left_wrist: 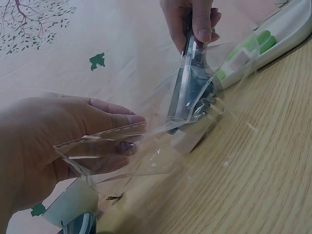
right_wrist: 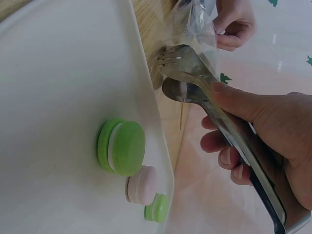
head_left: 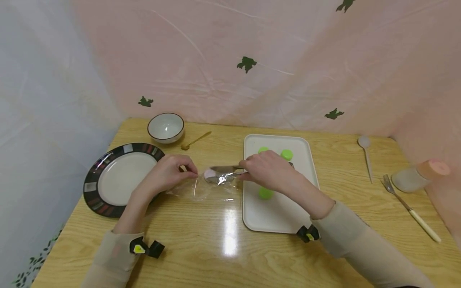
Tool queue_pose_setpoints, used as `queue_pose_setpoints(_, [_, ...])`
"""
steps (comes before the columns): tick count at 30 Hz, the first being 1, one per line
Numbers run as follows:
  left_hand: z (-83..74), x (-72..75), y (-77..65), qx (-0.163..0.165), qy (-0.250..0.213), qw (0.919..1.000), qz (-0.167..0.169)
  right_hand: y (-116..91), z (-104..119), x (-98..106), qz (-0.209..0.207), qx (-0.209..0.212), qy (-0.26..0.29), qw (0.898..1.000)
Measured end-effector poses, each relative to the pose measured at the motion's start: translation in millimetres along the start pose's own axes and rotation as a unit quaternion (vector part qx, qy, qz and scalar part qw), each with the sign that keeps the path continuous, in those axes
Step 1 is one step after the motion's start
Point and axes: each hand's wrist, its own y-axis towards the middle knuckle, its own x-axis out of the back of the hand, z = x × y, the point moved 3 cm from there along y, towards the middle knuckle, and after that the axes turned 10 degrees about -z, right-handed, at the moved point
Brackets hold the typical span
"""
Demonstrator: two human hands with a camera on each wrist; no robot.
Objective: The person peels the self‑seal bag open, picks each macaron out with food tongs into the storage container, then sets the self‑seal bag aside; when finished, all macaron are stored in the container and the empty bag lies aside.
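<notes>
My right hand (head_left: 270, 170) grips metal serving tongs (right_wrist: 226, 119), which have a slotted, fork-like head and a spoon-like head. The tong heads reach into a clear plastic bag (left_wrist: 161, 151). A pale pink macaron (head_left: 209, 174) shows at their tips inside the bag. Between thumb and fingers, my left hand (head_left: 171, 172) pinches the bag's edge, left of the tongs. Beneath my right hand lies a white tray (head_left: 281, 218) with green macarons (right_wrist: 129, 148) and a pink macaron (right_wrist: 142, 185) on it; the hand hides part of them in the head view.
A dark-rimmed plate (head_left: 94, 200) stands at the left, partly behind my left forearm. Behind it are a white bowl (head_left: 165, 128) and a small gold spoon (head_left: 196, 141). To the right lie a pale spoon (head_left: 365, 154), a fork (head_left: 410, 210) and a pink-lidded jar (head_left: 412, 179).
</notes>
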Motion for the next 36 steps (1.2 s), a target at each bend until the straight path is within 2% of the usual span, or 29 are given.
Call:
queue_pose_setpoints(14, [-0.7, -0.9, -0.5, 0.013, 0.010, 0.9998, 0.009, 0, -1, 0, -0.004, 0.000, 0.010, 1.000])
queue_pose_setpoints(26, [-1.1, -2.3, 0.9, 0.012, 0.010, 0.9998, 0.009, -6, -5, 2, 0.000, 0.003, 0.022, 1.000])
queue_pose_setpoints(31, [-0.1, -2.5, 1.2, 0.010, 0.010, 0.9999, 0.008, -16, -10, 11, 0.005, 0.001, 0.014, 1.000])
queue_pose_setpoints(36, [0.7, -0.4, 0.7, 0.010, 0.014, 0.9998, 0.005, -36, -22, 27, 0.004, -0.010, 0.002, 1.000])
